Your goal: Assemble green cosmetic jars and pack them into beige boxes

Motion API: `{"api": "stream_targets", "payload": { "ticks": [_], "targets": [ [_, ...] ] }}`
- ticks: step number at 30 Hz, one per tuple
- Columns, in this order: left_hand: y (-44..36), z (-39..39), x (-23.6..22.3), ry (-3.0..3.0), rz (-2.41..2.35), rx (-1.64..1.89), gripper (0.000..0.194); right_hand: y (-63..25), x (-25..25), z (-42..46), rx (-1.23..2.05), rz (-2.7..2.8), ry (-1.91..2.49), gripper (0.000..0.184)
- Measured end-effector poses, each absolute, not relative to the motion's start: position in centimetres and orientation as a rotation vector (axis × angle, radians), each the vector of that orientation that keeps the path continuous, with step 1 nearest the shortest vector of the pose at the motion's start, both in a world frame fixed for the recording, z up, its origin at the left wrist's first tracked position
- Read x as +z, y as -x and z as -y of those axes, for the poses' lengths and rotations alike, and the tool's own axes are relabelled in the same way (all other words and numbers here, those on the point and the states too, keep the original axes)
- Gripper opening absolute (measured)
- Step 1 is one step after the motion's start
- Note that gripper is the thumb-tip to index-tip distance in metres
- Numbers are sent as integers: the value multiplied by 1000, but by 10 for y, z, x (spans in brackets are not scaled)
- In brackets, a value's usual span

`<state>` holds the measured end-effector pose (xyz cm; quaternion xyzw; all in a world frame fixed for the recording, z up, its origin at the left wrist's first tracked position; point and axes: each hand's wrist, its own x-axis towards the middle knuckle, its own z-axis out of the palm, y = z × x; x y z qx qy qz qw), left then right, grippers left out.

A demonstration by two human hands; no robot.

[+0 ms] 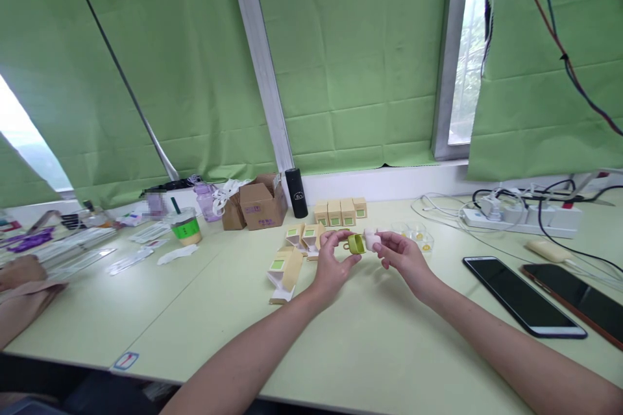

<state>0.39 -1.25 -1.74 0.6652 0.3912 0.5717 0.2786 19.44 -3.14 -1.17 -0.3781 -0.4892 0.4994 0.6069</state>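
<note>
My left hand [335,262] pinches a small olive-green case cover [357,244] with a ring at its side. Between the fingers of my right hand [402,256] is a small white rounded case [372,240], held right beside the green cover; whether the two touch I cannot tell. Left of my hands lie opened cardboard boxes with green labels, the nearest being a tan box [285,269] with its flaps out. Several closed small boxes [341,212] stand in a row behind. Past my right hand sits a clear plastic tray [421,237] with yellow dots.
Two phones [523,295] [579,295] and a white power strip [525,217] with cables lie at the right. A black bottle [296,193], a brown carton [263,204] and a drink cup [185,227] stand at the back. Another person's hand [22,272] rests at the far left.
</note>
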Motion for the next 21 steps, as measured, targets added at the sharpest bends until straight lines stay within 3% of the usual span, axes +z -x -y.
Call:
{"api": "stream_targets", "payload": {
  "ticks": [21],
  "targets": [
    [-6, 21, -15, -1883, -1077, 1442, 50, -196, -17, 28, 1042, 1332, 910, 50]
  ]
}}
